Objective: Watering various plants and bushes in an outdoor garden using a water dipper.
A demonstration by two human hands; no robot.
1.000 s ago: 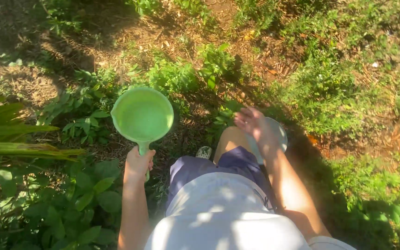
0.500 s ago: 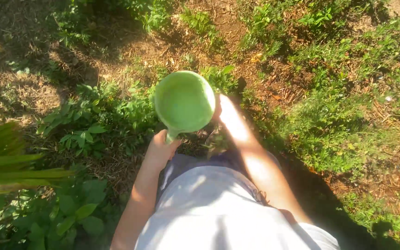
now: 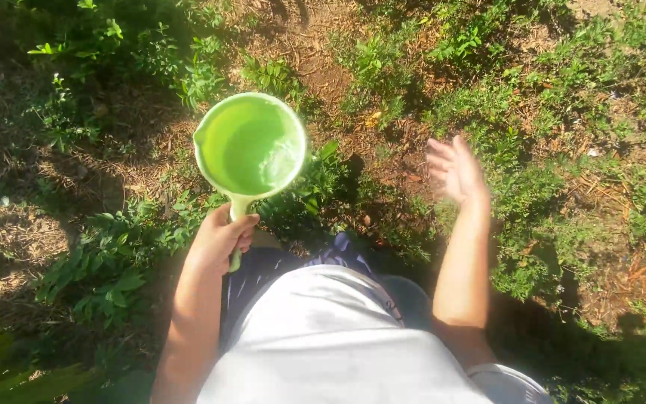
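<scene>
My left hand (image 3: 218,241) grips the short handle of a green plastic dipper (image 3: 250,146), held out in front of my waist with its round bowl facing up. A little water glints inside the bowl at its right side. My right hand (image 3: 454,169) is stretched forward to the right of the dipper, fingers spread, palm down, holding nothing. It hovers over low green plants (image 3: 532,202). My white shirt and dark shorts fill the bottom middle of the head view.
Bare brown soil with dry leaf litter (image 3: 315,45) runs ahead between patches of weeds. Leafy plants (image 3: 106,254) grow at the lower left, and denser shrubs (image 3: 114,45) stand at the upper left. A long palm-like leaf (image 3: 9,374) enters at the bottom left corner.
The dipper swung right then back left and is now held farther out. My right hand has come away from beside the dipper, out to the right, fingers spread.
</scene>
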